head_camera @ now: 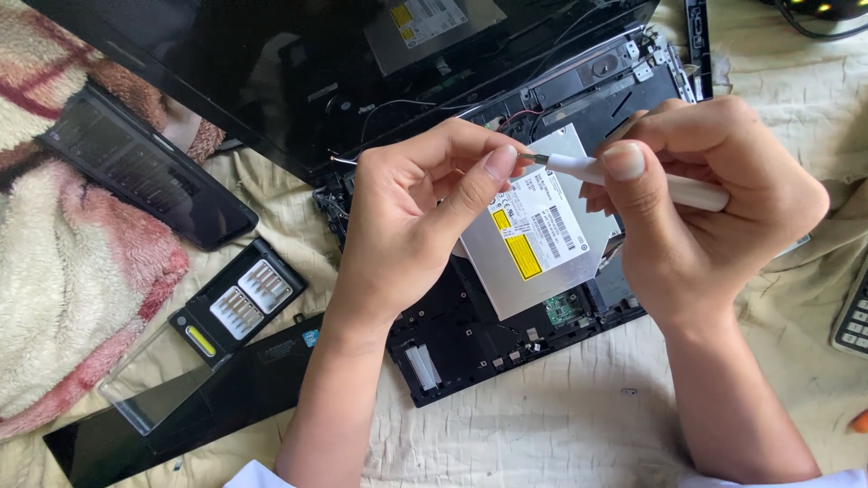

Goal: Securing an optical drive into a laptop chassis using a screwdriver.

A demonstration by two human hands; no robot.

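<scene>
White screwdriver [665, 185] is sitting clamped in your right hand [714, 208]; left hand [411, 212] is pinching its bit [533, 159], which could drop into the opened laptop [506, 298]

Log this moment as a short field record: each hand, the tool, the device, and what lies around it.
left hand: left hand pinches the metal tip of the white screwdriver
right hand: right hand grips the screwdriver's handle
device: opened black laptop, silver optical drive lying loose on top, tilted
bit case: black bit case, open, left of the left forearm
phone: dark phone on the pink and cream blanket
surface: cream cloth
</scene>
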